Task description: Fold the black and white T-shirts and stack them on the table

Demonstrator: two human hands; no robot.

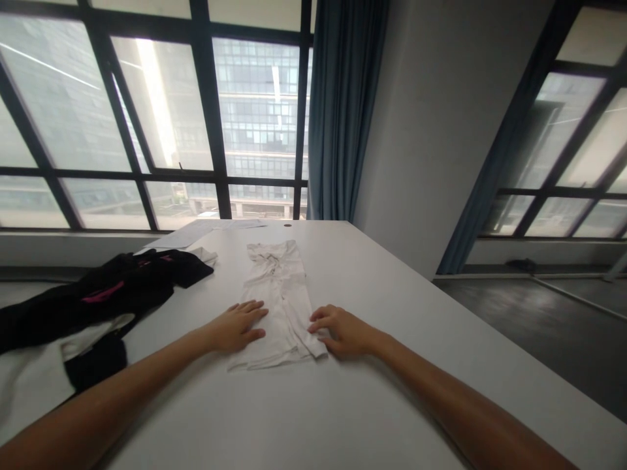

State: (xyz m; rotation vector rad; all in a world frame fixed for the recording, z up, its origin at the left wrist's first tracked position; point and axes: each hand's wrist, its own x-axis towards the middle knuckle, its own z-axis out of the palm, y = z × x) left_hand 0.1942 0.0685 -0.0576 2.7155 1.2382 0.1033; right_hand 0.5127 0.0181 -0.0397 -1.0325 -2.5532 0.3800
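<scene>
A white garment (281, 287), narrow and folded lengthwise like a shirt, lies on the white table (392, 313) in front of me. Its far end is bunched and creased, and its near end shows several layered edges. My left hand (238, 328) rests flat on the garment's left side with the fingers spread. On the right edge, my right hand (343, 331) touches the cloth with bent fingers, the thumb apart from them. Neither hand lifts the fabric.
Black clothing (142, 281) with pink marks lies heaped at the left, with white cloth (34, 372) nearer me. Papers (183, 234) and a small dark round spot (287, 225) are at the table's far end. Beyond stand windows and a blue curtain (343, 111).
</scene>
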